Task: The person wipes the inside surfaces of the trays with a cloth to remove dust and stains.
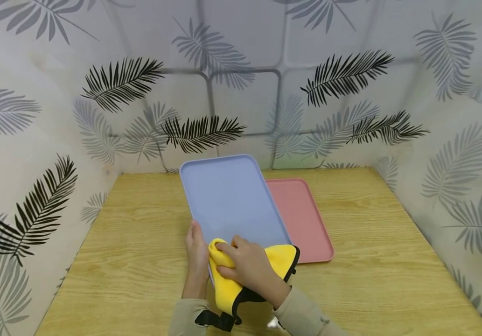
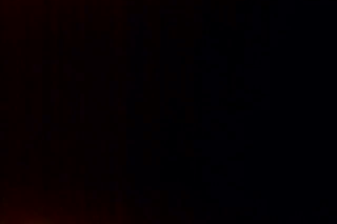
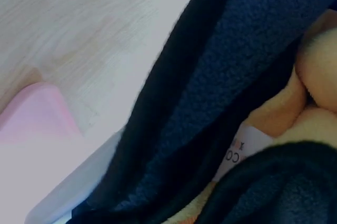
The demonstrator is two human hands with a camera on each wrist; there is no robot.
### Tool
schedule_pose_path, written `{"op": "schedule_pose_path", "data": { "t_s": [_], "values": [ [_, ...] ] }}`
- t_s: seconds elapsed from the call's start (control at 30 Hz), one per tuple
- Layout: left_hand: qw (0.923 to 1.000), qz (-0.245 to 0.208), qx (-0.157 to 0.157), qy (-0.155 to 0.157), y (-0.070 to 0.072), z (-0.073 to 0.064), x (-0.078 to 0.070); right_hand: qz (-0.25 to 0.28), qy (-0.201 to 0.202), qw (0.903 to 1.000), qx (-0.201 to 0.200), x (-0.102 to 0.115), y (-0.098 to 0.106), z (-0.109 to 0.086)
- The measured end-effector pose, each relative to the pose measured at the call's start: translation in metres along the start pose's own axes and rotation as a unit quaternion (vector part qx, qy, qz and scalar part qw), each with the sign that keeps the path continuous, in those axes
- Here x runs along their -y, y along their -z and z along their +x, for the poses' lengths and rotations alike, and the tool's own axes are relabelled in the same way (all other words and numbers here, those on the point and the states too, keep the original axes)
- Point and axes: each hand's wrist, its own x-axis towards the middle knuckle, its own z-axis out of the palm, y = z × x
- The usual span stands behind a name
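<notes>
A blue rectangular tray (image 1: 232, 200) is tilted up in front of me, and my left hand (image 1: 197, 259) grips it by the lower left edge. The thumb lies along the rim; the fingers behind the tray are hidden. My right hand (image 1: 249, 266) holds a bunched yellow cloth (image 1: 282, 259) with black edging against the tray's near end. In the right wrist view the cloth's dark grey side (image 3: 226, 66) and a small white label (image 3: 242, 150) fill much of the picture. The left wrist view is almost black.
A pink tray (image 1: 303, 219) lies on the wood-grain table (image 1: 375, 224), partly covered by the blue tray. Its corner (image 3: 42, 108) also appears in the right wrist view. Leaf-patterned curtains (image 1: 241, 102) enclose the table at the back and both sides.
</notes>
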Motion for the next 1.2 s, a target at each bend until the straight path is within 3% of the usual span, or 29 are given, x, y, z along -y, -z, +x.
{"op": "schedule_pose_path", "data": {
  "t_s": [0.2, 0.4, 0.67, 0.9, 1.2],
  "values": [
    [0.9999, -0.008, -0.009, 0.002, 0.001, 0.002, -0.003, 0.001, 0.001, 0.9999, 0.012, -0.002, 0.0, -0.006],
    [0.9997, 0.013, -0.022, -0.002, 0.003, 0.003, -0.005, -0.001, -0.002, 0.9999, 0.011, -0.004, -0.004, -0.012],
    [0.9983, 0.001, -0.024, -0.054, 0.007, 0.006, -0.001, 0.005, -0.004, 1.0, 0.004, -0.009, -0.007, -0.019],
    [0.9968, 0.009, -0.033, -0.072, 0.009, 0.008, 0.0, 0.026, -0.038, 0.9988, 0.018, -0.018, -0.006, -0.023],
    [0.9965, -0.004, -0.032, -0.077, 0.011, 0.008, -0.003, 0.012, -0.079, 0.9968, 0.01, -0.041, -0.008, -0.032]
  ]
}}
